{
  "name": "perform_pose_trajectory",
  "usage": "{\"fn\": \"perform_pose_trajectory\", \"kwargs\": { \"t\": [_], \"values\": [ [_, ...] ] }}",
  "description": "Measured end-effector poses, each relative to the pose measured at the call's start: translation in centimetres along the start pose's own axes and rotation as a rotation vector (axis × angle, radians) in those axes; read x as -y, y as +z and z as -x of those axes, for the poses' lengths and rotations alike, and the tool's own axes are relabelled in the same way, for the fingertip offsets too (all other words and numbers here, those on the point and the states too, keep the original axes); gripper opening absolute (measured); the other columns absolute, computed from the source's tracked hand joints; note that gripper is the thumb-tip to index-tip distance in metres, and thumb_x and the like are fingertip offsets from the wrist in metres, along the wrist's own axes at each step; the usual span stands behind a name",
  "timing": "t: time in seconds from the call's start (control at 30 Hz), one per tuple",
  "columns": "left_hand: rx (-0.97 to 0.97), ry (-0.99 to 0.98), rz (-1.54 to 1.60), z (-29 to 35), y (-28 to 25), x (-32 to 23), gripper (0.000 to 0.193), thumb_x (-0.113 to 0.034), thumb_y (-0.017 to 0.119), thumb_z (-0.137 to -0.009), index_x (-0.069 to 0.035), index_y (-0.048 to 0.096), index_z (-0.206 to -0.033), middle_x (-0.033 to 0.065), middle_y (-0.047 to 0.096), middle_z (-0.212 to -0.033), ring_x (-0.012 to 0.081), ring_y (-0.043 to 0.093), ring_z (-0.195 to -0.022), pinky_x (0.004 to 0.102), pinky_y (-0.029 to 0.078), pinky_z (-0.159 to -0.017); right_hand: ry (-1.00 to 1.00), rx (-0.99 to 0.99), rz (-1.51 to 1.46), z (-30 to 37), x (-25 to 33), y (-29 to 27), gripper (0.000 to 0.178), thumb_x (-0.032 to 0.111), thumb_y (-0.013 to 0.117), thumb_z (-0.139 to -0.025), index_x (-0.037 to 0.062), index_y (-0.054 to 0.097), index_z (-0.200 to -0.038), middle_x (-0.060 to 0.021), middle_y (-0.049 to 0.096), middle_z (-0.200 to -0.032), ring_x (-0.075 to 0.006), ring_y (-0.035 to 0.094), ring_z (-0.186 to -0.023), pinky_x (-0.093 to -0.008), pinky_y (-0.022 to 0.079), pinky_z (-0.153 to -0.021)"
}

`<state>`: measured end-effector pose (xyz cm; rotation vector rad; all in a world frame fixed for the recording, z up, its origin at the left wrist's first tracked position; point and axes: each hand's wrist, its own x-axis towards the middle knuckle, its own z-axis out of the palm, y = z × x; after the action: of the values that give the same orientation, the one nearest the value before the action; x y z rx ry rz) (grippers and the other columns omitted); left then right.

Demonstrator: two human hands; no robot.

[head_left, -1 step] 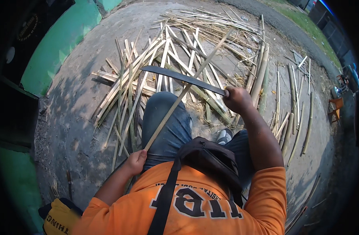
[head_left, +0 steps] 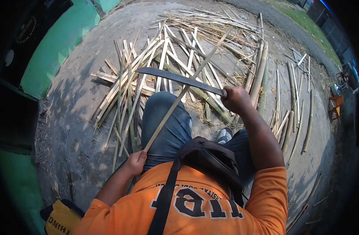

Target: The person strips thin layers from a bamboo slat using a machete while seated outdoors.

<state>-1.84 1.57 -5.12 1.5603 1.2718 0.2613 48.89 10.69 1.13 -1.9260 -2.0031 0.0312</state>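
Observation:
My left hand [head_left: 136, 162] is closed round the lower end of a long bamboo strip [head_left: 162, 122], beside my left thigh. The strip slants up and away to the right, passing over my bent knee. My right hand [head_left: 237, 100] grips the handle of a machete [head_left: 161, 73], out in front of my right knee. Its long dark blade points left and crosses the strip past the knee. Blade and strip appear to touch there, though I cannot tell how firmly.
A heap of split bamboo strips [head_left: 126, 92] lies on the ground ahead and left. Thicker bamboo poles [head_left: 259, 74] run along the right, with more thin poles [head_left: 293, 98] beyond. A green wall [head_left: 56, 45] stands at the left. A yellow-and-black bundle [head_left: 62, 219] lies at lower left.
The machete and my right hand have shifted very slightly to the left. My left hand and the strip look almost unmoved.

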Motion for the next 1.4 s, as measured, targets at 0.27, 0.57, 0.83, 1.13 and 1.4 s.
{"fn": "perform_pose_trajectory", "kwargs": {
  "t": [0.27, 0.57, 0.83, 1.13, 1.4],
  "values": [
    [-0.04, 0.071, -0.005, -0.1, 0.6, -2.0, 0.059, -0.056, 0.037, -0.111, -0.007, 0.05, -0.081, -0.0036, 0.043, -0.068, 0.0098, 0.042, -0.062, 0.0287, 0.036, -0.057, 0.112, 0.058, -0.023, -0.7, -0.4, -0.1, 0.023, 0.027, 0.057, -0.095, 0.0108, 0.072, -0.087, -0.0184, 0.07, -0.077, -0.0413, 0.07, -0.077, -0.0531, 0.057, -0.075],
    [0.018, 0.004, 0.037, 0.4, 0.1, -0.6, 0.061, -0.052, 0.036, -0.113, -0.002, 0.054, -0.081, 0.0017, 0.051, -0.068, 0.0142, 0.048, -0.064, 0.0332, 0.042, -0.061, 0.125, 0.213, 0.093, -0.5, 3.7, -5.0, 0.022, 0.027, 0.061, -0.093, 0.0116, 0.076, -0.087, -0.018, 0.072, -0.08, -0.0375, 0.073, -0.081, -0.0506, 0.059, -0.078],
    [0.039, -0.032, 0.019, 0.6, 0.1, -1.7, 0.061, -0.051, 0.035, -0.113, -0.004, 0.052, -0.078, -0.0011, 0.047, -0.065, 0.0122, 0.045, -0.061, 0.0319, 0.039, -0.058, 0.09, -0.039, -0.051, -0.1, 1.1, -0.8, 0.018, 0.019, 0.061, -0.09, 0.0076, 0.069, -0.078, -0.0207, 0.067, -0.074, -0.0435, 0.068, -0.076, -0.0541, 0.056, -0.073],
    [-0.021, -0.057, 0.098, 0.7, 0.5, -0.9, 0.062, -0.055, 0.035, -0.112, -0.005, 0.053, -0.08, -0.0025, 0.045, -0.066, 0.0109, 0.042, -0.062, 0.0311, 0.038, -0.058, 0.023, -0.038, 0.013, -0.4, 3.8, -0.8, 0.021, 0.027, 0.063, -0.091, 0.0099, 0.072, -0.082, -0.0184, 0.069, -0.073, -0.04, 0.07, -0.074, -0.0514, 0.057, -0.072],
    [0.014, -0.06, 0.08, 0.2, 0.4, -0.6, 0.055, -0.055, 0.037, -0.112, -0.009, 0.049, -0.083, -0.0034, 0.042, -0.072, 0.0093, 0.04, -0.063, 0.0272, 0.035, -0.057, 0.128, -0.126, -0.052, -0.8, 0.7, 0.7, 0.025, 0.03, 0.062, -0.094, 0.0108, 0.07, -0.081, -0.0179, 0.069, -0.073, -0.0401, 0.07, -0.073, -0.0516, 0.057, -0.07]
  ]
}}
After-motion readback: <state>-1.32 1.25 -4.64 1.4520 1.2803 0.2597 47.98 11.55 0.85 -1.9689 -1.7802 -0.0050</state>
